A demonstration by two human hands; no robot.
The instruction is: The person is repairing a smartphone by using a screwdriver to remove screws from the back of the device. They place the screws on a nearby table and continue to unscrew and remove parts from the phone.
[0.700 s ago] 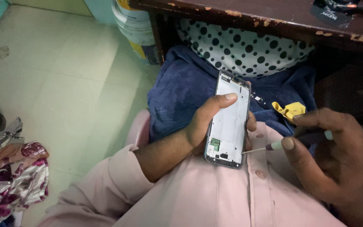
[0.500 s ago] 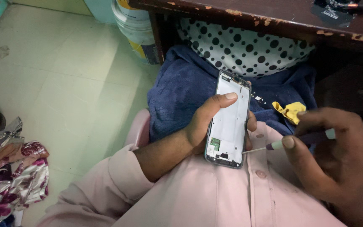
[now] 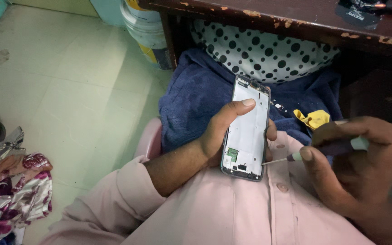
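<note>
My left hand [image 3: 221, 131] grips an opened phone frame [image 3: 247, 129], thumb lying across its white inner plate. The frame stands upright over my lap, with a small green circuit board near its lower end. My right hand [image 3: 352, 161] holds a small screwdriver [image 3: 291, 158], whose thin metal tip touches the frame's lower right edge. A pink shirt [image 3: 232, 208] covers my chest and arm below both hands.
A dark blue cloth [image 3: 196, 95] and a white fabric with black dots [image 3: 268, 50] lie under a worn brown table [image 3: 296, 22]. A yellow scrap [image 3: 313, 118] sits on the blue cloth. A bucket [image 3: 148, 31] stands on the pale tiled floor; patterned cloth [image 3: 10, 190] lies at left.
</note>
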